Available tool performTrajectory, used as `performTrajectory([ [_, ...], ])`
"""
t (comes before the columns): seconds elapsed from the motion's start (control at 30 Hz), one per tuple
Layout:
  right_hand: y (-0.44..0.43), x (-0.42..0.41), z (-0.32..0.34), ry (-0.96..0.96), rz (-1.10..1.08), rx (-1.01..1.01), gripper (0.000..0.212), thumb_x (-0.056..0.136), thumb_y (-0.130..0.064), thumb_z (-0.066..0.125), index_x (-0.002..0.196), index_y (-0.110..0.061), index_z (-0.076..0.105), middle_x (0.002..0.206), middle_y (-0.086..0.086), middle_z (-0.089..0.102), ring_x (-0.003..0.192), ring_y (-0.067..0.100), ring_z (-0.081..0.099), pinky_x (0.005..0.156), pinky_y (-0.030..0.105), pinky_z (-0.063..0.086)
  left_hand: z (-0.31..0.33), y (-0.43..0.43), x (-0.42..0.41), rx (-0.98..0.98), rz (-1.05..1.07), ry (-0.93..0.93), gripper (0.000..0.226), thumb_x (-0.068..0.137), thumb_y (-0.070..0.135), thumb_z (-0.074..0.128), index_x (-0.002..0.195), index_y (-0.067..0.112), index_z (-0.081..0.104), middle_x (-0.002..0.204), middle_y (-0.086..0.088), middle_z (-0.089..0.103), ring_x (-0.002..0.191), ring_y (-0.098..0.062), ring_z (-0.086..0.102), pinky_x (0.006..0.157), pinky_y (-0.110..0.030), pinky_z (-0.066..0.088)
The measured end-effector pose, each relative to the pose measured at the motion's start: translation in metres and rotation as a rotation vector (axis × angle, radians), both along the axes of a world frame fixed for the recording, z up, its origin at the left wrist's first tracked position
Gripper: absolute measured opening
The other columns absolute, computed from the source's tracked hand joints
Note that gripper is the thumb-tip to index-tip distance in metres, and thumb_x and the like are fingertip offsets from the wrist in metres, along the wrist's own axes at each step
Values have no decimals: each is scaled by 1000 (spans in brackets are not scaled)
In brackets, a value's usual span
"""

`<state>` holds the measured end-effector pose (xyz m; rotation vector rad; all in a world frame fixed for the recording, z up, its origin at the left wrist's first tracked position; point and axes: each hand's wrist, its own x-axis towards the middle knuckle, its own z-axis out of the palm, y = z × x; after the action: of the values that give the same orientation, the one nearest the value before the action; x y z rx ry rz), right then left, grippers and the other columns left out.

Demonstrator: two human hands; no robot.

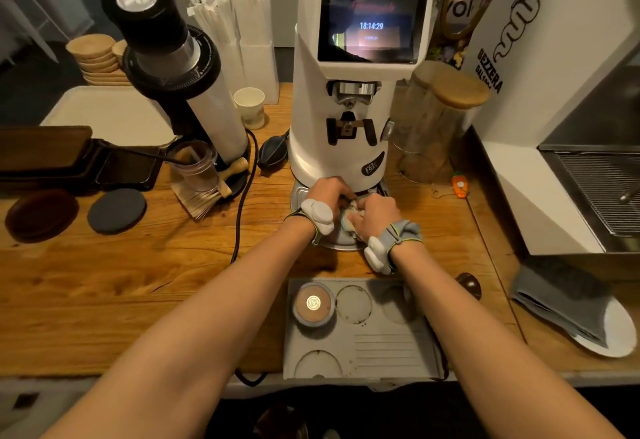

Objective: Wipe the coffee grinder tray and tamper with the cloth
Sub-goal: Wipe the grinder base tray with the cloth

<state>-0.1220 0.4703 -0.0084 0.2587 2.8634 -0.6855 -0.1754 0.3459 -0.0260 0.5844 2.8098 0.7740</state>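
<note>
The white coffee grinder stands at the middle of the wooden counter. Its round metal tray lies at its foot. Both hands are over that tray. My right hand is closed on a pale cloth pressed on the tray. My left hand curls at the tray's back left, touching the cloth; whether it grips the cloth or the tray I cannot tell. The tamper, round with a metal badge, sits in a recess of the grey tamping mat near the counter's front edge.
A black grinder with a cable stands to the left. A glass jar with a wooden lid is on the right, beside the white espresso machine. A folded grey towel on a plate lies front right. Dark coasters lie left.
</note>
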Motion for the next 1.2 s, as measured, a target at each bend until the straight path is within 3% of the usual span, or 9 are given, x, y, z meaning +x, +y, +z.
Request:
performTrajectory([
  [0.13,-23,-3,2,5,28,8,29,87,-30,66,102,-6,72,102,19,70,96,35,66,82,39,56,3,-23,-3,-76,0,-3,33,84,-3,65,111,11,75,117,-10,71,107,-29,66,96,-35,52],
  [0.4,-67,-6,7,10,118,-44,31,90,-27,63,114,-10,70,109,19,70,104,37,64,86,39,54,2,-70,0,-69,112,-10,28,85,-5,64,108,7,76,117,-12,69,108,-29,65,96,-34,53],
  [0.47,-72,-4,9,10,135,-42,31,89,-26,64,113,-8,70,108,18,70,103,35,64,85,38,54,4,-75,4,-71,137,1,25,88,-3,64,107,6,76,116,-12,70,107,-29,65,88,-23,47],
  [0.57,-69,0,11,0,152,-57,29,85,-25,65,109,-10,73,104,17,71,101,33,65,83,36,55,3,-78,14,-43,189,-26,24,89,-2,63,106,7,76,108,-11,73,102,-26,66,78,-21,42],
  [0.77,-40,14,14,-53,193,-52,22,80,-25,68,99,-15,75,96,13,72,90,28,67,78,34,57,1,-67,40,-41,190,-61,24,92,9,64,112,14,75,116,-7,72,109,-24,66,99,-32,51],
  [1.0,-11,25,10,-48,153,-28,26,79,-26,69,101,-15,75,98,12,72,94,27,67,81,31,55,1,-35,51,-66,121,-81,25,92,10,63,115,12,74,111,-10,73,100,-24,67,91,-31,54],
  [1.2,26,19,11,-27,80,16,24,80,-26,69,97,-11,75,93,14,73,95,30,66,77,31,53,5,5,46,-39,91,-98,27,95,14,61,119,11,72,116,-11,70,107,-26,64,94,-32,50],
])
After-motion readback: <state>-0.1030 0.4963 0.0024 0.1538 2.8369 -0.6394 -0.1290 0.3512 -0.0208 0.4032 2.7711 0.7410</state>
